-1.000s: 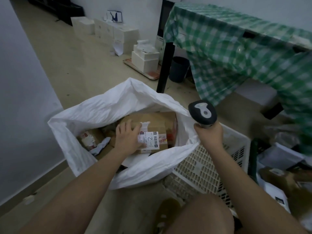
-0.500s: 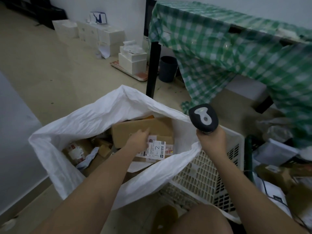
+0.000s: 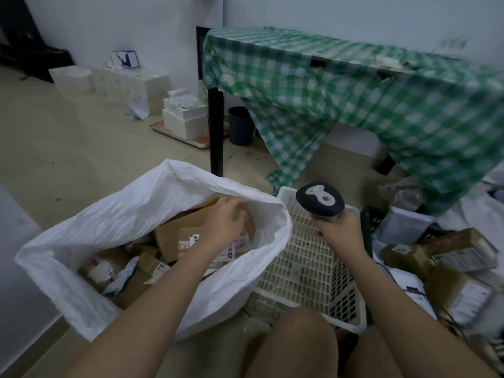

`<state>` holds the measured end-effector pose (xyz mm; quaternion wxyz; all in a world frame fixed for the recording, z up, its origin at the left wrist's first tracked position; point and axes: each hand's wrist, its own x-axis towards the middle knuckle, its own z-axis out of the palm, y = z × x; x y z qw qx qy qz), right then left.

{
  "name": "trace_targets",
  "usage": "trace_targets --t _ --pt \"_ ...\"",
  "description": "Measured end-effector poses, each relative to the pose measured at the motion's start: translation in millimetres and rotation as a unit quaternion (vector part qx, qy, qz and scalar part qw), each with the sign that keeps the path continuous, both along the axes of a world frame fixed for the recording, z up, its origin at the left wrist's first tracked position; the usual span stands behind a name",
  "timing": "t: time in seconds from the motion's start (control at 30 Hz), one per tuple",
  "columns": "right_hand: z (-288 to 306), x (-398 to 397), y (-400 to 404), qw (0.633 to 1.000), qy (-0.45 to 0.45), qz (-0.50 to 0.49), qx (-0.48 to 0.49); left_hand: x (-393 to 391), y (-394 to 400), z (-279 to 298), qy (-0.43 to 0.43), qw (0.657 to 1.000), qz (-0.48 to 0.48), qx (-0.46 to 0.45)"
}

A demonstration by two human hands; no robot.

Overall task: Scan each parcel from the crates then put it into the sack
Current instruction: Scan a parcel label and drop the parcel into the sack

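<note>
Left hand [image 3: 227, 219] deep in sack [image 3: 114, 214], fingers curled on box [image 3: 177, 230] to drop it; right hand [image 3: 341, 227] gripping scanner [image 3: 319, 199], ready.

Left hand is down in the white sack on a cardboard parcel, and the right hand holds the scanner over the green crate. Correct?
Not quite. The head view shows the right hand holding the scanner over the white crate, not a green one. The rest stands: the left hand is inside the white sack on a cardboard parcel.
</note>
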<state>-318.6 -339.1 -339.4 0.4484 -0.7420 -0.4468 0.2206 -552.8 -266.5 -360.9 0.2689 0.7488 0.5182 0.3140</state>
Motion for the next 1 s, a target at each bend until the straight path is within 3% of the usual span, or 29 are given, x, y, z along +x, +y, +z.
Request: trace_targets --t 0.2,0.4,0.7,1.0 --pt "9.9 68.0 -65.8 0.996 -0.045 -0.060 -0.043 88.9 -45.0 32.5 -0.037 0.995 -0.082 0.047" --pt "-2.9 149.6 -143.5 0.986 -0.048 -0.148 -0.055 198.2 -88.2 22.7 -0.006 0.980 -0.197 -0.002" --pt "-57.0 242.7 -211.9 0.943 -0.116 -0.278 -0.141 331.5 -120.4 -63.8 0.144 0.932 -0.324 -0.076" --pt "-116.8 297.9 -180.1 0.945 -0.029 -0.312 -0.090 427.2 -132.6 -151.9 0.219 0.901 -0.310 -0.209"
